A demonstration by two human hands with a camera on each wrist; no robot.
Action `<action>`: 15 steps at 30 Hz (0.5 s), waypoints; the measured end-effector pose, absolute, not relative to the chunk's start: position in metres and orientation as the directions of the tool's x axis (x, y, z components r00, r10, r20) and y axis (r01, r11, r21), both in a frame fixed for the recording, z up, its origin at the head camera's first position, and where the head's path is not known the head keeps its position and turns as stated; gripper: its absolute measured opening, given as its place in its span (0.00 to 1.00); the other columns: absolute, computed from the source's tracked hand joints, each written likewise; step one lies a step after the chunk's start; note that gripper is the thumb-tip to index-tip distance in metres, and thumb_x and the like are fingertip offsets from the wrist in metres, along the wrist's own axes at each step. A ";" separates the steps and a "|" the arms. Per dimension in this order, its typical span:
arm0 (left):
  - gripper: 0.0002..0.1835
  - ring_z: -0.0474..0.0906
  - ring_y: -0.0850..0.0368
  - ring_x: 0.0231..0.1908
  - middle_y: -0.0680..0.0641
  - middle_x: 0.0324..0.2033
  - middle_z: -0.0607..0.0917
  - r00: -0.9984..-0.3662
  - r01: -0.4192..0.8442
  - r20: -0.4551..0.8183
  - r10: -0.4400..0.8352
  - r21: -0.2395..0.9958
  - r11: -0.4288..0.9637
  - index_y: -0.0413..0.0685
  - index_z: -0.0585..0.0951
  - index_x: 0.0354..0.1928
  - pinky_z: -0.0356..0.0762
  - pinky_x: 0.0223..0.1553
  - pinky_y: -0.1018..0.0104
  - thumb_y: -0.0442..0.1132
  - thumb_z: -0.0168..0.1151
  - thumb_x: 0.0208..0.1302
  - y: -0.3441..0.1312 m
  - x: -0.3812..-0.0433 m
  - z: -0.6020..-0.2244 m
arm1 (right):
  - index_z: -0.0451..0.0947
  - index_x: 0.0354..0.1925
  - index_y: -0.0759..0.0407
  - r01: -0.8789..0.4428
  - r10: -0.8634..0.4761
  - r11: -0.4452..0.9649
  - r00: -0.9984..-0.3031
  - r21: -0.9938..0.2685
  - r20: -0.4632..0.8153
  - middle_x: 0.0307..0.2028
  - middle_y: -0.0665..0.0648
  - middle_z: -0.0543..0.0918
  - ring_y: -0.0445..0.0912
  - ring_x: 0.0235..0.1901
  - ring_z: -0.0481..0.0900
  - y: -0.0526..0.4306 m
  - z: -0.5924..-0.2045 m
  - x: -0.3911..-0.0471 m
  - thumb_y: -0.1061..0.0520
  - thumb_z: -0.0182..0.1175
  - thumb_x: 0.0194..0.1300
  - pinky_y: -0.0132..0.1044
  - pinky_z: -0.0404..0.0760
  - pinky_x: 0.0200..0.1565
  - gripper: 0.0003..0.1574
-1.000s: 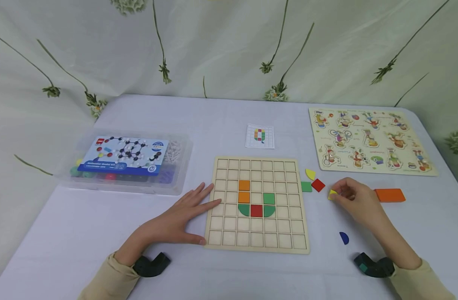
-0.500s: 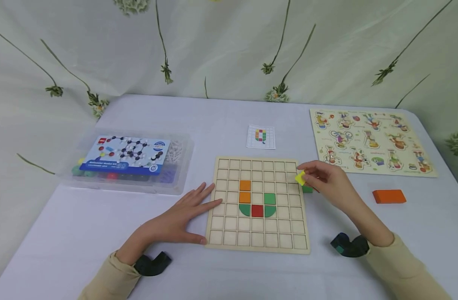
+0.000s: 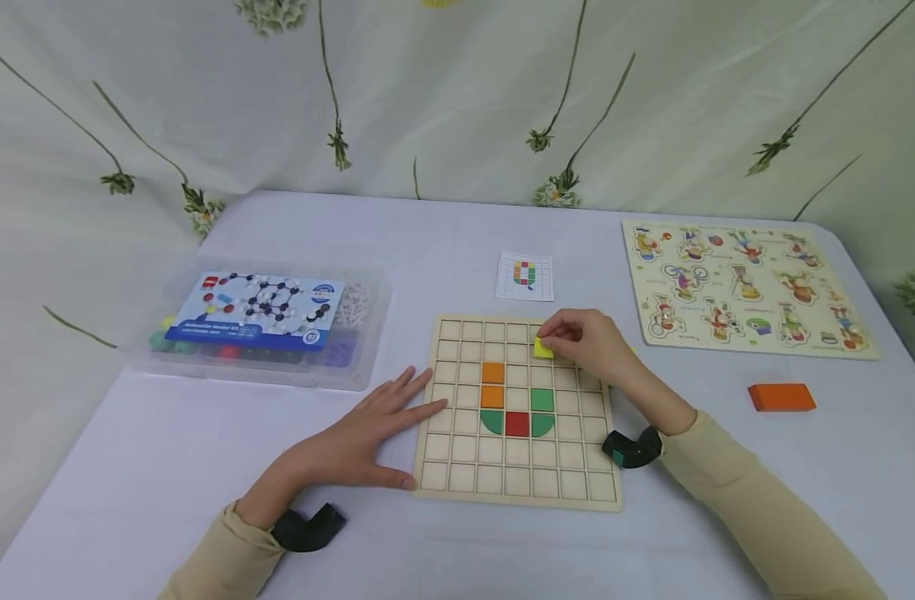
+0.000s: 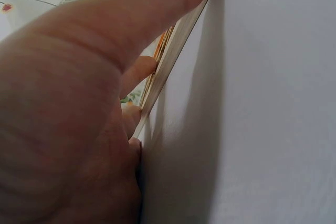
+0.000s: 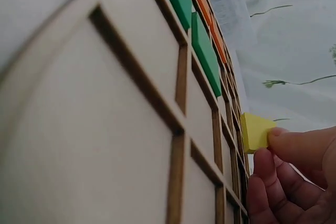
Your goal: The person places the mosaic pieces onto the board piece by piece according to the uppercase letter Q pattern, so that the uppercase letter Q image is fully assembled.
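Note:
My right hand (image 3: 588, 346) pinches a small yellow block (image 3: 543, 351) between thumb and fingers. It holds the block over the upper right part of the wooden grid board (image 3: 517, 455). In the right wrist view the yellow block (image 5: 256, 132) is at the grid's far side. Set in the board are two orange squares (image 3: 492, 396), a green square (image 3: 542, 400), a red square (image 3: 517, 423) and two green rounded-corner tiles (image 3: 492, 421). My left hand (image 3: 352, 437) lies with fingers spread and straight, touching the board's left edge; its thumb meets the lower left corner.
A small pattern card (image 3: 525, 277) lies behind the board. To the left stands a clear plastic box (image 3: 360, 367) with a blue molecule-model leaflet (image 3: 255, 310) on top. A picture puzzle board (image 3: 757, 287) is at the back right, an orange block (image 3: 782, 397) in front of it.
My right hand has carried the yellow block from the table on the right leftward to over the grid. Its forearm now covers loose tiles seen before. The left hand stays put.

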State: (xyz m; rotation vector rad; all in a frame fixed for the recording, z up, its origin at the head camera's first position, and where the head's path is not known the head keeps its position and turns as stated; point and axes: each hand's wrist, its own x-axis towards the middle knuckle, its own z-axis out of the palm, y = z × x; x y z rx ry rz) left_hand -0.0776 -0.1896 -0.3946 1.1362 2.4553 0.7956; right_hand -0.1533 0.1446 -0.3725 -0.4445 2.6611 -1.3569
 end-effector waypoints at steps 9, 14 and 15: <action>0.50 0.29 0.46 0.69 0.46 0.72 0.40 -0.632 0.591 -0.053 0.773 0.611 0.526 0.55 0.58 0.72 0.37 0.63 0.43 0.58 0.70 0.48 -0.189 -0.078 -0.393 | 0.81 0.34 0.62 -0.213 -0.311 0.586 -0.950 -0.782 0.026 0.27 0.52 0.81 0.47 0.27 0.75 0.140 -0.377 -0.152 0.64 0.63 0.59 0.36 0.74 0.31 0.03; 0.50 0.29 0.46 0.69 0.46 0.72 0.40 -0.631 0.595 -0.050 0.774 0.610 0.524 0.55 0.58 0.72 0.37 0.63 0.43 0.58 0.70 0.48 -0.189 -0.078 -0.393 | 0.80 0.33 0.63 -0.218 -0.304 0.615 -0.952 -0.758 0.028 0.26 0.51 0.79 0.46 0.26 0.73 0.138 -0.378 -0.149 0.63 0.63 0.59 0.37 0.73 0.31 0.03; 0.50 0.29 0.46 0.69 0.46 0.72 0.40 -0.631 0.596 -0.049 0.774 0.609 0.524 0.55 0.58 0.72 0.37 0.63 0.43 0.58 0.70 0.48 -0.189 -0.078 -0.393 | 0.80 0.33 0.63 -0.219 -0.304 0.620 -0.952 -0.753 0.027 0.25 0.51 0.79 0.46 0.26 0.73 0.137 -0.378 -0.148 0.63 0.63 0.59 0.37 0.73 0.31 0.03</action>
